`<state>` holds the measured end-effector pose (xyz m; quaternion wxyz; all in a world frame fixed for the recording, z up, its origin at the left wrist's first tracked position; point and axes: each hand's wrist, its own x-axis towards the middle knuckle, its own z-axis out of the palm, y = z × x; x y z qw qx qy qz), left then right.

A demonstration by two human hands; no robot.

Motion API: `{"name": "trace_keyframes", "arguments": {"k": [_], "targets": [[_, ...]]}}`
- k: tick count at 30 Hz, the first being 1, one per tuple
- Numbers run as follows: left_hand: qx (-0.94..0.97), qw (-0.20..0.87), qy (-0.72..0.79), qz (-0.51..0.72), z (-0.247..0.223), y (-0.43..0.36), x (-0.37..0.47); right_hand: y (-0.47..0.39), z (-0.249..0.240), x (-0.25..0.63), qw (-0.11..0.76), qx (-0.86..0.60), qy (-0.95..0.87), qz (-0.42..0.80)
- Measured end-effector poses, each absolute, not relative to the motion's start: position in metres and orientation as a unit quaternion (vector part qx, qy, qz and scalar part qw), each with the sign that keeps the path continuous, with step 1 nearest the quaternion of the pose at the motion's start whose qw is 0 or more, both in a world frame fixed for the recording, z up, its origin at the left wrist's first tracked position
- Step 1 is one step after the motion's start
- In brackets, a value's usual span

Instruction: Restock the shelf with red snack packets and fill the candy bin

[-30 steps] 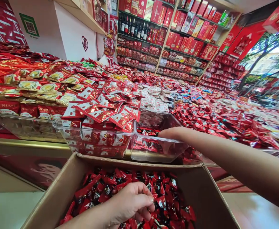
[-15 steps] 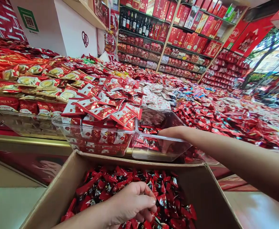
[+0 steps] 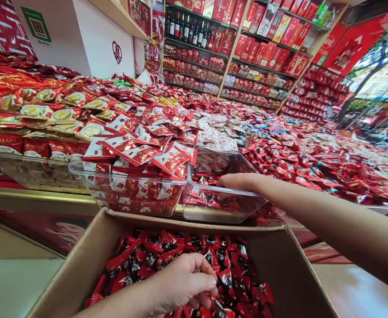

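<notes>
A cardboard box (image 3: 280, 274) at the bottom of the view holds many red-and-black wrapped candies (image 3: 147, 251). Over these candies is my left hand (image 3: 189, 282), its fingers curled together; whether something small is between them is hidden. My right hand (image 3: 237, 187) reaches into a clear plastic bin (image 3: 214, 216) behind the box, near small red packets (image 3: 207, 180) on its bottom. The fingers of that hand are mostly hidden behind the bin's wall. Left of it stands another clear bin (image 3: 108, 194), heaped with red-and-white packets (image 3: 141, 152).
Durian packets (image 3: 58, 115) lie in a bin at the left. Heaps of wrapped sweets (image 3: 296, 154) spread behind and to the right. Shelves (image 3: 229, 66) with bottles (image 3: 187, 31) and red boxes stand at the back. A white pillar (image 3: 97, 35) rises at the upper left.
My right hand has shifted very slightly to the left inside the clear bin. My left hand has stayed in nearly the same place over the box.
</notes>
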<state>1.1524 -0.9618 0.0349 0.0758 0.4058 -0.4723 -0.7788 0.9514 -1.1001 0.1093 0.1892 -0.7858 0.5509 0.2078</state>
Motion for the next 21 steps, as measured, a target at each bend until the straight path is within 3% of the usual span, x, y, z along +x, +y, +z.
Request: {"name": "trace_keyframes", "arguments": {"k": [14, 18, 20, 21], "targets": [[0.404, 0.077, -0.488, -0.770, 0.023, -0.964, 1.153, -1.108, 0.115, 0.952, 0.010, -0.807, 0.563, 0.179], [0.410, 0.072, -0.491, -0.766, 0.023, -0.963, 1.152, -1.079, 0.162, 0.958, -0.099, -0.820, 0.561, 0.063], [0.416, 0.070, -0.491, -0.762, 0.023, -0.962, 1.152, -1.047, 0.186, 0.962, -0.085, -0.822, 0.562, -0.035], [0.417, 0.069, -0.491, -0.761, 0.022, -0.962, 1.152, -1.027, 0.192, 0.965, -0.037, -0.828, 0.555, -0.076]]}}
